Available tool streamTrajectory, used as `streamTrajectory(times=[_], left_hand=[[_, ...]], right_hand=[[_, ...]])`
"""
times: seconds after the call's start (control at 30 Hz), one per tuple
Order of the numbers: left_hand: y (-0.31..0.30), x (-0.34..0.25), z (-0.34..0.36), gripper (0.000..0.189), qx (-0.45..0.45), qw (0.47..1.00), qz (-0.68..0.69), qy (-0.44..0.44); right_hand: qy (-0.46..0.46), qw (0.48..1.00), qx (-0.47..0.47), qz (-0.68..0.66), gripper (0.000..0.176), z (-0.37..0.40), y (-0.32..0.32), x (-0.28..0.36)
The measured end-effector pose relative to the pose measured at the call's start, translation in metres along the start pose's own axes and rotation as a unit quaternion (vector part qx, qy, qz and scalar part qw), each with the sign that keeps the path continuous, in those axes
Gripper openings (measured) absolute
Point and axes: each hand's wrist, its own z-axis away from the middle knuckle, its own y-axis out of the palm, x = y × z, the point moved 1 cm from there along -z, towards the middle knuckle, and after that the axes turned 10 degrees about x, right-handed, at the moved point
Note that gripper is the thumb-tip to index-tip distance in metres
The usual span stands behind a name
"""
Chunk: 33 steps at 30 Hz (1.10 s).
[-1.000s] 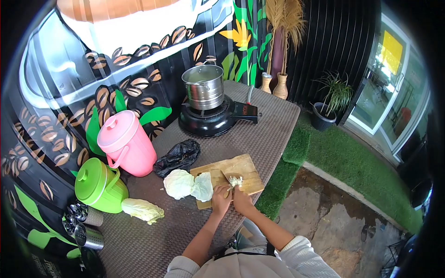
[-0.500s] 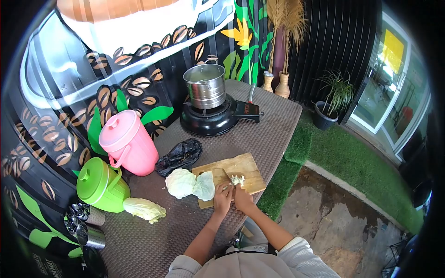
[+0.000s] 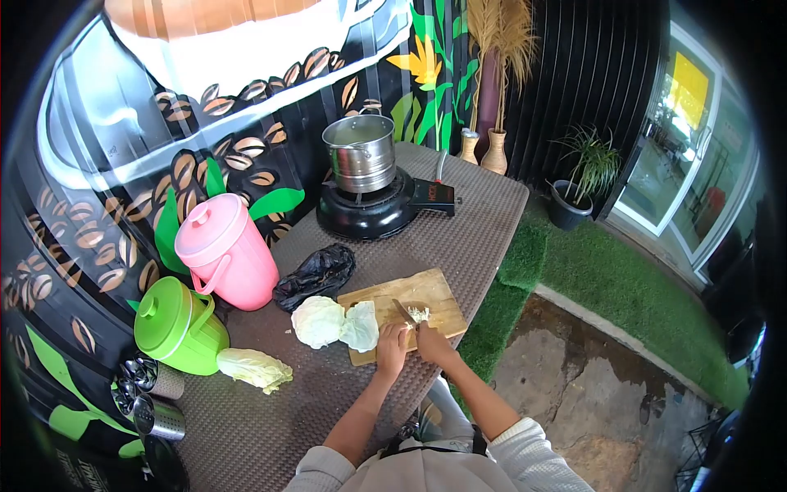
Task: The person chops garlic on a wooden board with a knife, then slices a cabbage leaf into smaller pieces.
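My right hand (image 3: 432,343) is wrapped round the handle of a knife (image 3: 401,311), whose blade points away over the cutting board (image 3: 443,295). Beside it, my left hand (image 3: 392,346) has its fingers closed at the near side of the board, on a pale piece of cabbage that they mostly hide. Shredded cabbage (image 3: 419,315) lies in a small pile by the blade. A pale cut cabbage (image 3: 318,321) sits left of the board, with a loose cabbage leaf (image 3: 360,326) overlapping the board's left edge.
A steel pot (image 3: 361,156) stands on a black gas stove (image 3: 365,215) at the back. To the left are a black plastic bag (image 3: 315,277), a pink jug (image 3: 234,254), a green jug (image 3: 184,332), a leafy cabbage head (image 3: 254,369) and steel utensil holders (image 3: 160,416). The table's (image 3: 492,213) edge runs along the right.
The knife blade has tilted and shows more clearly beside the shreds. Both hands have shifted slightly and remain at the board. The whole view has moved a little.
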Motion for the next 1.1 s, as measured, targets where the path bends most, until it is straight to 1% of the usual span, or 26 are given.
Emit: streamTrajectory(times=[0.07,0.17,0.23,0.27,0.4,0.47,0.5,0.6,0.67,0.7,0.77,0.8,0.83,0.9,0.93,1.0,1.03,1.1], left_hand=[[0.000,-0.003,0.002,0.010,-0.025,1.000,-0.009,0.011],[0.004,0.005,0.003,0.009,-0.021,1.000,0.007,0.016],[0.004,0.003,0.003,0.010,-0.017,1.000,0.006,0.006],[0.003,0.003,0.003,0.010,-0.011,1.000,0.005,-0.003],[-0.001,-0.001,0.000,0.009,-0.002,1.000,0.000,-0.001],[-0.003,-0.004,0.000,0.010,-0.001,1.000,0.003,0.014],[-0.001,-0.003,-0.001,0.010,-0.003,1.000,0.003,0.015],[0.002,-0.002,0.000,0.008,-0.030,0.999,-0.027,0.032],[0.002,-0.003,0.001,0.010,-0.034,0.998,0.045,-0.034],[0.003,-0.003,0.002,0.010,-0.034,0.998,0.045,-0.035],[0.004,-0.001,0.004,0.009,-0.036,0.998,-0.033,-0.030],[0.003,-0.001,0.002,0.009,-0.038,0.998,-0.033,-0.030],[0.002,-0.001,0.002,0.010,-0.042,0.999,-0.012,-0.021],[0.000,-0.002,0.004,0.011,-0.046,0.999,0.008,-0.010],[-0.001,-0.003,0.004,0.011,-0.036,0.999,0.010,-0.022],[-0.003,-0.003,0.003,0.012,-0.028,0.999,0.011,-0.030],[-0.003,-0.003,0.006,0.011,-0.027,0.999,0.020,-0.021],[-0.005,-0.004,0.003,0.010,-0.029,0.999,0.030,-0.010]], right_hand=[[-0.002,1.000,0.009,-0.019,0.024,0.000,0.003,-0.003],[0.009,1.000,-0.007,-0.013,0.025,0.014,0.015,-0.003],[0.011,0.996,-0.086,-0.029,0.026,0.024,0.032,-0.002],[0.041,0.997,-0.058,-0.043,0.029,0.021,0.036,-0.004],[0.048,0.996,-0.054,-0.056,0.028,0.016,0.025,0.004],[0.019,0.999,-0.027,-0.031,0.027,0.011,0.014,0.004],[0.018,0.999,-0.027,-0.030,0.027,0.004,0.011,0.000],[0.001,1.000,-0.005,-0.028,0.025,-0.003,0.005,-0.006],[0.000,1.000,0.012,-0.004,0.025,0.008,0.001,-0.003],[0.000,1.000,0.013,-0.004,0.025,0.015,0.003,0.001],[0.018,0.999,-0.039,0.016,0.026,0.030,0.016,0.007],[0.026,0.997,-0.061,0.028,0.027,0.032,0.022,0.009],[0.025,0.997,-0.061,0.029,0.027,0.028,0.025,0.008],[0.044,0.998,-0.035,-0.010,0.025,0.020,0.024,0.007],[0.043,0.998,-0.035,-0.011,0.025,0.014,0.023,0.004],[-0.009,1.000,-0.018,0.004,0.026,-0.001,0.012,0.003],[-0.011,1.000,-0.020,0.004,0.026,-0.003,0.007,0.004],[0.009,0.999,0.019,0.050,0.029,-0.009,-0.002,0.007]])
